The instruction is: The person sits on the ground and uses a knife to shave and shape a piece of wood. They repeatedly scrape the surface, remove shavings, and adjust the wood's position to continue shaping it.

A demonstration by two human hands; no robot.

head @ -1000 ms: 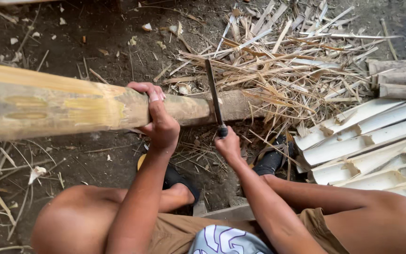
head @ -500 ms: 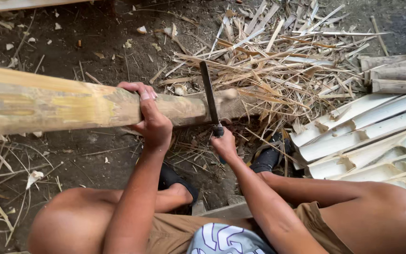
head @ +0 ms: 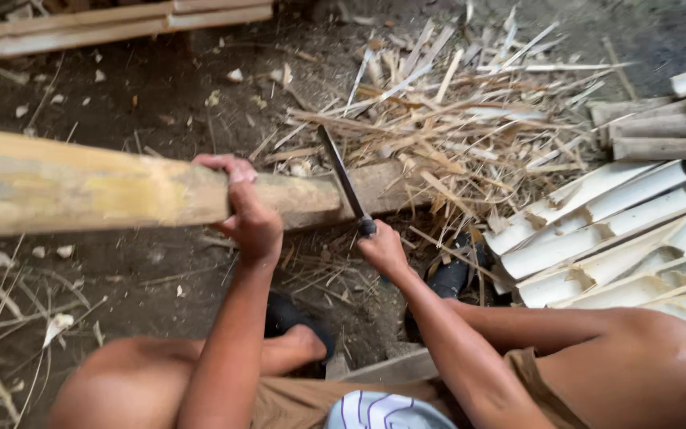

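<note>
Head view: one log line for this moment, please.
left hand: grips bamboo pole | right hand: holds knife, blade against pole | ground: shavings pile, split bamboo pieces

No packages, labels, signs or screens show anywhere in this view of the ground.

Person: bare arms, no sleeves, no gloves on left hand point(head: 252, 226) or right hand point(head: 383, 250). Legs bare to the knee, tan-brown shorts point(head: 303, 401). Dark sandals point(head: 291, 318) on both feet. Light cloth with dark curved lines point(head: 379, 411) at bottom edge
</note>
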